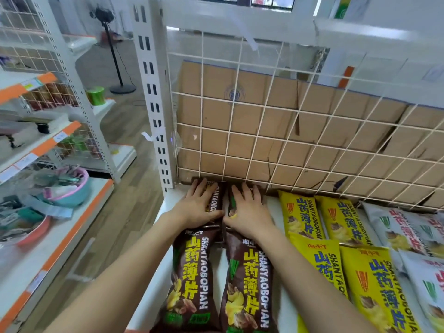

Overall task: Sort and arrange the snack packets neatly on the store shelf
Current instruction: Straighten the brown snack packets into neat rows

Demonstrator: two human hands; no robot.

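Four brown packets (192, 272), four yellow packets (300, 217), at least three white packets (394, 229).

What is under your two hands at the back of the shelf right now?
Two brown packets lie side by side at the foot of the wire grid. The left hand lies flat on one, the right hand on the other. The hands cover most of their print.

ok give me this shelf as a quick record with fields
left hand: fingers straight, flat on rear left brown packet
right hand: flat on rear right brown packet
front brown packets: two, side by side
yellow packets: four, right of the brown
white packets: far right, overlapping
back: wire grid, cardboard behind
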